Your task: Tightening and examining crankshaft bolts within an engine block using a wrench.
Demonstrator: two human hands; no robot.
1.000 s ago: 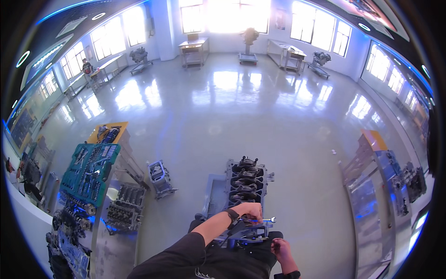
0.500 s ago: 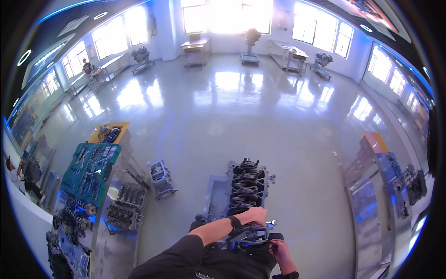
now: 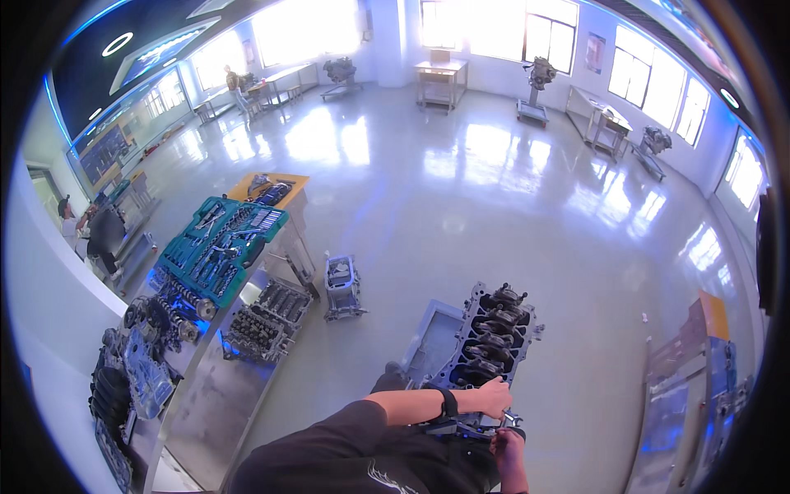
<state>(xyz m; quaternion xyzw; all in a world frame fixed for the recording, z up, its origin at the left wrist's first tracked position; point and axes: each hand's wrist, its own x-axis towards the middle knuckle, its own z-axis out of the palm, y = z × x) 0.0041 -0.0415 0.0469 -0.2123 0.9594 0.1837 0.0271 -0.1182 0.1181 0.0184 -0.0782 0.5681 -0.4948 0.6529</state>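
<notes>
In front of me an engine block [image 3: 491,337] stands with its crankshaft side up. My left hand [image 3: 494,397], a black band on its wrist, is closed at the block's near end. A silver open-ended wrench [image 3: 513,419] sticks out from under its fingers. Just below, my right hand [image 3: 508,450] is closed, its fingertips drawn up to the wrench. Whatever those fingers pinch is too small to make out. Part of the stand under the block is hidden by my left arm.
On the left, a metal bench bears a teal socket-tool case [image 3: 222,243] and camshafts [image 3: 185,311]. A cylinder head [image 3: 267,321] sits beside it, lower down. An engine housing [image 3: 342,284] rests on the floor. At the right stands another workbench [image 3: 679,395]. People are far left.
My view has swung to the left, so the scene sits further right. My right hand has come up close to the left hand and the wrench. The wrench has tilted.
</notes>
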